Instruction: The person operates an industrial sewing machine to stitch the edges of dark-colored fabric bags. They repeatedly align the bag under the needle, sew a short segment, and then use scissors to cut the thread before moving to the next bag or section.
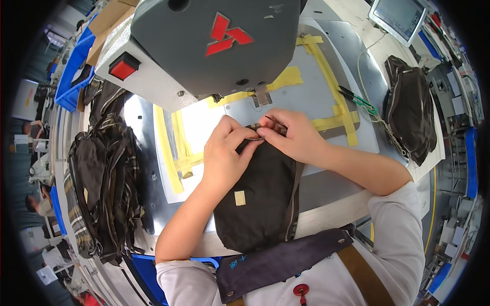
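1. Machine head, dark grey, overhangs the far side of the work area; its top is cut off by the upper edge, and it hides part of what lies beneath it.
2. Pale sheet lies under the head, edged with yellow tape, which probably keeps it from sliding.
3. Garment pile of dark and plaid cloth sits at the left, seemingly placed within reach; its folds overlap too much to count the pieces.
4. Dark cloth piece lies in the middle, between the forearms, its near end by the person's body. Laid lengthwise, it puts its far edge at the fingers.
5. Folded stack of dark cloth rests at the far right, apart from the piece in hand.
6. Left hand and right hand are both pinched narrow on the cloth's far edge, likely to keep its layers together. The fingers cover that edge; whether the dark bit by the right fingers is a fold or a separate strip cannot be told.
7. Green-handled snips lie right of the tape, their tips hard to make out.
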Demonstrator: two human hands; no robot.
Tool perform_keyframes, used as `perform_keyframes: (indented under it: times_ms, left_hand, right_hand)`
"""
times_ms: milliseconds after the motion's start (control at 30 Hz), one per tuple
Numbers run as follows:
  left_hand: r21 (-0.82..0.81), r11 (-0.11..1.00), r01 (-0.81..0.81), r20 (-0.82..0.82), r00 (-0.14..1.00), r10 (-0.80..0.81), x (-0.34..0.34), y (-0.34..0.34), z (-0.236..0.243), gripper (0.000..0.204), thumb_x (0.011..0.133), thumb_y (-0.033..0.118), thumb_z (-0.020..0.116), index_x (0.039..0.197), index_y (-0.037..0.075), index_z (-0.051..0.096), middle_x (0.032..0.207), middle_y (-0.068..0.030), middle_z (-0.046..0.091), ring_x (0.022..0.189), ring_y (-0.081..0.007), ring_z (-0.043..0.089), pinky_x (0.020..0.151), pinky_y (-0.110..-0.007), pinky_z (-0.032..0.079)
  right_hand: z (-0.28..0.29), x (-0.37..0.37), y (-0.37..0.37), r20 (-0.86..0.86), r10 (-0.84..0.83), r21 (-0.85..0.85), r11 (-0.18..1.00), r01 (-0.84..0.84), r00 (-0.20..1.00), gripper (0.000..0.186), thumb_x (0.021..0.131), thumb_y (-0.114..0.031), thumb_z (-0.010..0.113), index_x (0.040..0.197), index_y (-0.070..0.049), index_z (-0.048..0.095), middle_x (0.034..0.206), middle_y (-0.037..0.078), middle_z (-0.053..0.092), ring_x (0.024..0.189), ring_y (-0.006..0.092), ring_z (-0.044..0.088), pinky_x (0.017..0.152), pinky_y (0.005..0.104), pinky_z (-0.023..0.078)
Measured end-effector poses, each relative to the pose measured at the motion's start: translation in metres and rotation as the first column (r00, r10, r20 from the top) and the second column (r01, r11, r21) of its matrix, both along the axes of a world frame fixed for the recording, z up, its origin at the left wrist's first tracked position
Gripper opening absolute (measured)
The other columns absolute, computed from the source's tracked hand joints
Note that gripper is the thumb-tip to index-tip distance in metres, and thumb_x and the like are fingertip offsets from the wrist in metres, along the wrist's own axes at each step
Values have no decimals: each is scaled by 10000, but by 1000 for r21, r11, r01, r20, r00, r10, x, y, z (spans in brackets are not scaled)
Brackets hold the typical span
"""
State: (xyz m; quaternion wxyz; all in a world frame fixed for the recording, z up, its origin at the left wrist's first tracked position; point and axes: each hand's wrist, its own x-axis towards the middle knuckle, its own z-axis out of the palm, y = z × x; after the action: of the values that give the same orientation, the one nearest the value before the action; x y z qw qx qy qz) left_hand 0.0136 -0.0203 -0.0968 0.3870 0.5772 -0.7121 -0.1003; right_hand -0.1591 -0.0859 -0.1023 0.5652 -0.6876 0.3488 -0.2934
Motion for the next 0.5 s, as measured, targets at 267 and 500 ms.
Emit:
perform_keyframes:
  times_ms: [267,500]
  left_hand:
    - [109,994,6,-174,985,13,5,0,-7,130,749,53,761,838,49,666,867,-66,675,742,-230,658,655,-325,516]
    - [335,942,10,-299,949,96,9,0,2,151,787,54,759,899,12,667,846,-57,697,783,-144,649,731,-264,508]
  right_hand:
    - [4,-8,-10,-52,28,181,983,-19,998,250,869,-189,683,977,31,636,835,79,653,778,127,590,728,283,478]
    - [-5,-9,-3,28,51,-261,964,-42,998,205,845,-166,695,979,-13,666,854,87,664,769,189,627,696,315,493]
